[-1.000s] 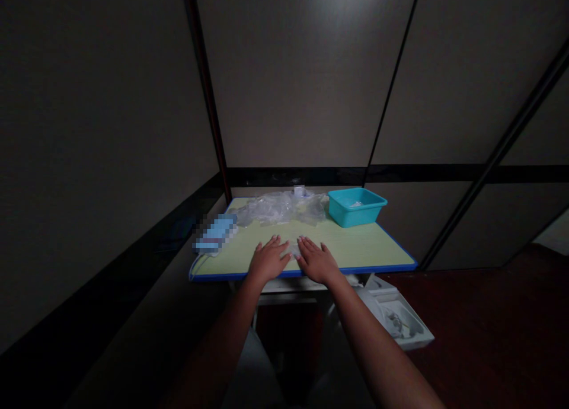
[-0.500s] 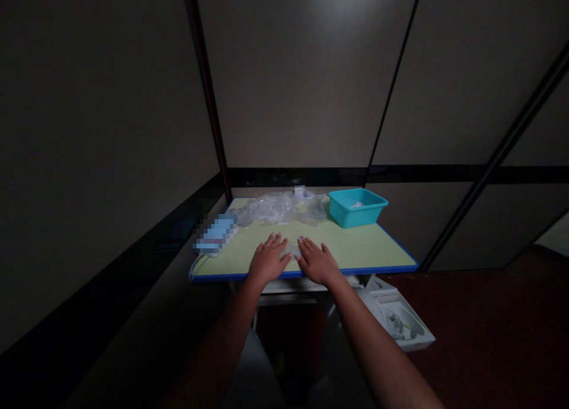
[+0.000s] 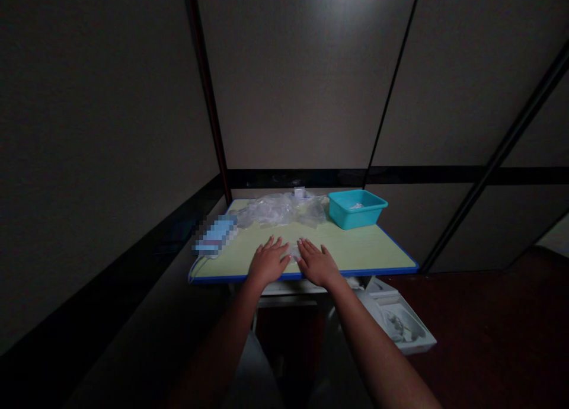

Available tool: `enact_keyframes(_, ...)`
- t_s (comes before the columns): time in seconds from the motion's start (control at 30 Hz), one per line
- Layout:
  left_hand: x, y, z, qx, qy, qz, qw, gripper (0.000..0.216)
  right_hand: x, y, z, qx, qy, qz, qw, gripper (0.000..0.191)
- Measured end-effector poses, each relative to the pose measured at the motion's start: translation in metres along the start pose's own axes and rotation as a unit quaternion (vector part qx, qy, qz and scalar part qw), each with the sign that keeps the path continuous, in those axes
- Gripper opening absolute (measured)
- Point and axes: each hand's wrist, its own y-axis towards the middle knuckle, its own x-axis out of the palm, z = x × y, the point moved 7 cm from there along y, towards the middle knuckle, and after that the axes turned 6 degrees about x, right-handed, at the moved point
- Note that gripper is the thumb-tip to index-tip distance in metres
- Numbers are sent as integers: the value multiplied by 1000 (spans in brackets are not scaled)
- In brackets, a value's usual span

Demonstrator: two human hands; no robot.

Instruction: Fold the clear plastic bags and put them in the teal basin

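Two risks, by my judgement: the small clear plastic piece (image 3: 294, 250) lies near the front edge of the tabletop (image 3: 364, 249) and barely shows in the dim light, so a sliding palm could push it off or crumple it. Left hand (image 3: 268, 261) and right hand (image 3: 316, 262) lie flat, fingers spread, gripping nothing, the piece between them at their inner fingers. Heap of clear bags (image 3: 280, 208) and teal basin (image 3: 357, 207) sit well behind.

- No text, label, brand, number or sign can be read anywhere in the view.
- The blue pack (image 3: 216, 236) on the counter (image 3: 355, 249) is pixelated, so any print on it cannot be made out.
- The teal bin (image 3: 357, 208) and the clear bags (image 3: 280, 209) show no legible marks in the dim light.
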Motion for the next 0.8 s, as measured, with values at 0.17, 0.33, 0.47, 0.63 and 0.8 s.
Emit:
enact_keyframes(0.17,2,1,-1,0,0,-2,1000,44,1,1,1,-2,6,6,1000,61)
enact_keyframes(0.33,3,1,-2,0,-1,-3,1000,45,2,2,1,0,4,4,1000,61)
enact_keyframes(0.47,3,1,-2,1,3,-1,1000,45,2,1,1,-4,8,9,1000,61)
enact_keyframes(0.63,1,1,-2,-15,12,5,1000,47,2,1,1,-3,3,9,1000,61)
enact_keyframes(0.8,2,1,-1,-14,2,-16,1000,45,2,2,1,-2,1,5,1000,61)
